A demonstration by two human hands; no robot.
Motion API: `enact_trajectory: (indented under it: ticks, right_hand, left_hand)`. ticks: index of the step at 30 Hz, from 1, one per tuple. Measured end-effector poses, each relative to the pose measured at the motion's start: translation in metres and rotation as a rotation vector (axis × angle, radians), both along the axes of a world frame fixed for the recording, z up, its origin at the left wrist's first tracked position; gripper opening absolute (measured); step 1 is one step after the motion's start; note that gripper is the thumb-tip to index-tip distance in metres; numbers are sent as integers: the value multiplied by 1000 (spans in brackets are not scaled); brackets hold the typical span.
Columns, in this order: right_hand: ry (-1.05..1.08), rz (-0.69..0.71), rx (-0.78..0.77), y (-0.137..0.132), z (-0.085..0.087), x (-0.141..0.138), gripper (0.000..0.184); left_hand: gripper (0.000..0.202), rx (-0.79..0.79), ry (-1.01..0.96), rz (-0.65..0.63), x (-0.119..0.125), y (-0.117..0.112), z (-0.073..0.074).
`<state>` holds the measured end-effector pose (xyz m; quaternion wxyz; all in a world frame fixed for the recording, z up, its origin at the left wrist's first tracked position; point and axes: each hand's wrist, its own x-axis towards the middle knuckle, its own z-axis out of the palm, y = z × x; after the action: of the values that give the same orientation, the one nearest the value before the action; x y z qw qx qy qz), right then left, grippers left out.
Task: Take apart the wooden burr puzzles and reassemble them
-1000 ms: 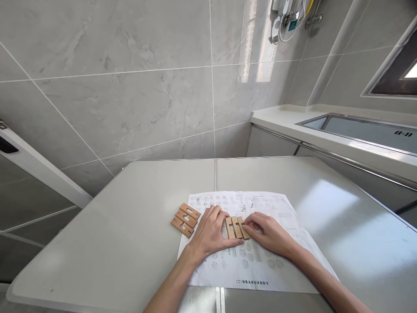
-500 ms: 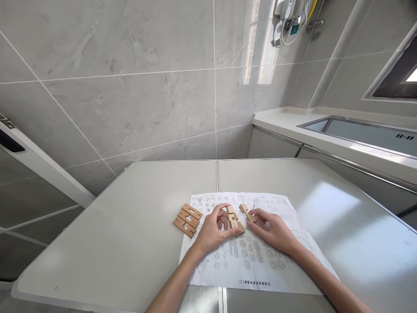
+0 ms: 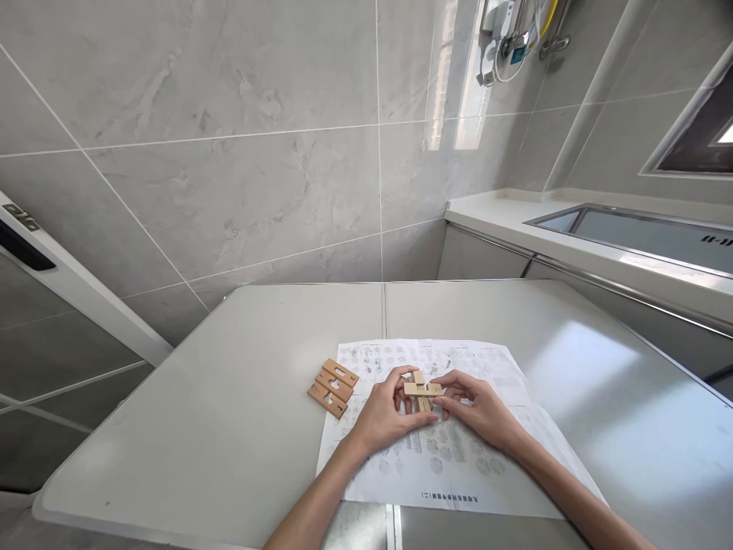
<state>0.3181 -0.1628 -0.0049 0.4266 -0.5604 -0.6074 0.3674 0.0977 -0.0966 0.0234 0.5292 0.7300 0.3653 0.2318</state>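
Note:
My left hand (image 3: 385, 409) is closed round a small notched wooden block assembly (image 3: 424, 402), thumb in front and fingers behind. A second notched wooden piece (image 3: 417, 390) lies crosswise over that assembly, its right end pinched by my right hand (image 3: 479, 409). The two parts touch, forming a cross; my fingers hide how they meet. Left of my left hand, several flat wooden puzzle pieces (image 3: 333, 386) with cut-out slots and dark marks lie side by side. Beneath both hands spreads a printed instruction sheet (image 3: 401, 477) with small diagrams.
The light table (image 3: 217, 405) has a seam down its middle. Behind it rises a grey tiled wall (image 3: 257, 191). A white counter (image 3: 492, 205) with a dark-framed glass panel stands at right, and a white-framed door (image 3: 103, 294) is at left.
My right hand has brought its wooden piece leftward and laid it across the assembly in my left hand. The flat pieces beside them have stayed put on the table.

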Motion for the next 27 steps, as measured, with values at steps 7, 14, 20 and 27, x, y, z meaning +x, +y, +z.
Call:
enact_trajectory:
  ticks: [7,14,20,27]
  right_hand:
    - [-69,-65,55,1,-5,1,30]
    - [-116,-90,119,-2,-5,-2,29]
    - [-153,-84,149,-2,-7,0,28]
    - [-157,-102,148,-2,-7,-2,31]
  left_hand:
    - [77,-31,-61,-39,0,0,2]
    - [75,-59,-106,-61,1,0,6]
    - [71,-71,-121,-76,0,-2,10]
    - [72,-65,-137,-63,1,-2,9]
